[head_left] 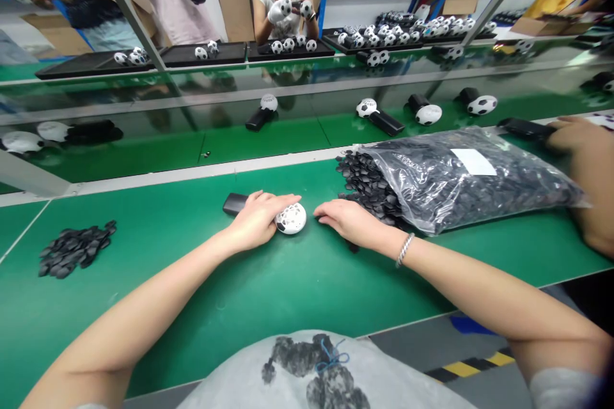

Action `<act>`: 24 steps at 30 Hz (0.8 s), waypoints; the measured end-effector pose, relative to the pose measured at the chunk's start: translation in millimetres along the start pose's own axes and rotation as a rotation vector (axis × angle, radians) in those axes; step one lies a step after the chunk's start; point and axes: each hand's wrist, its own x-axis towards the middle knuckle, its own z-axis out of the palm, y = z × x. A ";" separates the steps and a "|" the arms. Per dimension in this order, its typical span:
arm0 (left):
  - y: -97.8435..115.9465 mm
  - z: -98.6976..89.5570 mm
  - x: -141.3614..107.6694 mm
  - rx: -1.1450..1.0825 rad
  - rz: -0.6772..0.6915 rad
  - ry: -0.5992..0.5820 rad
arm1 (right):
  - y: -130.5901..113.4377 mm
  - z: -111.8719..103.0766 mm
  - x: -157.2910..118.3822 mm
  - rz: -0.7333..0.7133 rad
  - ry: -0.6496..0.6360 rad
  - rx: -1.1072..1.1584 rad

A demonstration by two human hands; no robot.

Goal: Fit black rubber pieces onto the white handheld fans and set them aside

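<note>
My left hand (259, 220) is closed over a device with a white soccer-ball head (291, 218) and a black handle (235, 204), lying on the green bench. The ball head shows a pattern of openings, and a black patch is visible at its left side. My right hand (348, 220) hovers just right of the ball, apart from it, fingers pressed together and pointing left. What its fingertips hold, if anything, is hidden. Behind that hand, small flat black pieces (364, 182) spill from the mouth of a clear plastic bag (474, 179).
A small heap of black pieces (77, 249) lies on the bench at left. Beyond a metal rail (215, 169), several similar ball-headed devices lie on a green conveyor (288, 140). Co-workers stand opposite behind black trays (206, 61). Another person's arm (592, 172) reaches in from the right.
</note>
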 end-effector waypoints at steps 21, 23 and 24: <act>11.6 10.4 3.4 -0.030 -0.098 0.107 | -18.4 6.3 26.0 0.036 0.129 0.619; 11.4 9.9 4.0 -0.028 -0.088 0.109 | -17.3 7.4 26.6 0.059 0.117 0.657; 11.3 9.2 4.4 -0.028 -0.080 0.107 | -16.7 8.0 26.7 0.068 0.112 0.680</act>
